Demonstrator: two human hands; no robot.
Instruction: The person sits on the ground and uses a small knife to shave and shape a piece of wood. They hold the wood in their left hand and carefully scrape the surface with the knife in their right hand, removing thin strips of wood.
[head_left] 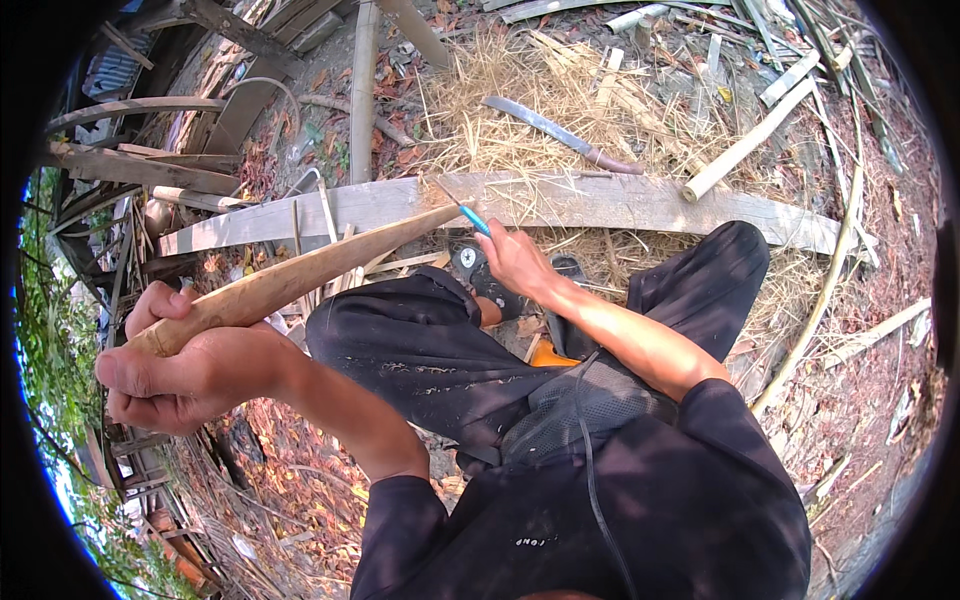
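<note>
My left hand [195, 365] is wrapped round the broad near end of a long tapered wooden slat [300, 268]. The slat slants up to the right, its narrow end over a grey wooden plank [390, 208]. At that narrow end, my right hand [517, 262] is closed round a slim teal-handled tool [474, 219]. A thin dark shaft points from the tool up and left; its exact kind is too small to tell. Whether the shaft touches the slat I cannot tell. Beyond the plank lies a machete [545, 125] with a slightly curved grey blade and a brown handle.
Pale shavings [500, 90] cover the ground behind the plank. Wooden boards [150, 170] are stacked at the left. A bamboo pole [745, 140] and a long thin strip [835, 280] lie at the right. My bent legs [420, 330] are beneath my arms.
</note>
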